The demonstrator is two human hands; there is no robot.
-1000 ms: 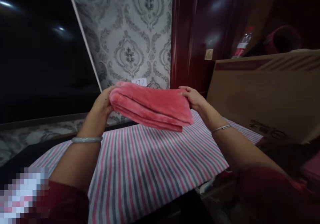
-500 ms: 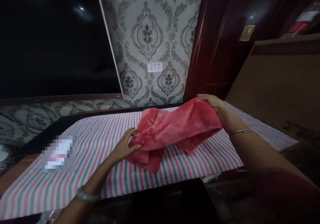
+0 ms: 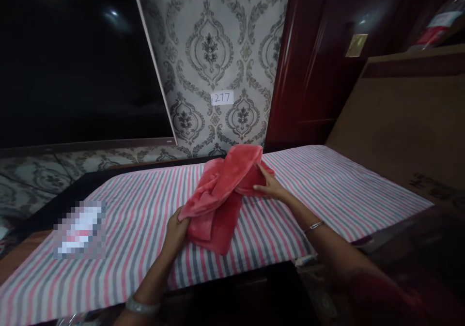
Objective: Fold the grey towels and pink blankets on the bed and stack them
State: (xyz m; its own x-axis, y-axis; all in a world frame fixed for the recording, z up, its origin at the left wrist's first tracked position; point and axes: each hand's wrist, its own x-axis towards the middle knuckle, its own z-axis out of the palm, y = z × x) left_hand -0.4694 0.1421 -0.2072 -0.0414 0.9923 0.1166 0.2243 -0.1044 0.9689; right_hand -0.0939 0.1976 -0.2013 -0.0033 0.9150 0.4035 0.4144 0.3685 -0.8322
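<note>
I see a red towel bunched on the striped worktop, my left hand pinching its near corner, my right seemingly gripping the far fold. It looks soft, light and floppy; corners and hems give the surest grip.

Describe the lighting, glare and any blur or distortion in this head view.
Head view: dim overall, with the red towel and striped cloth best lit; two glare spots on the dark screen; the bottom right sinks into shadow; a pixelated patch hides something on the cloth; straight edges lean outward, showing wide-angle distortion.
</note>
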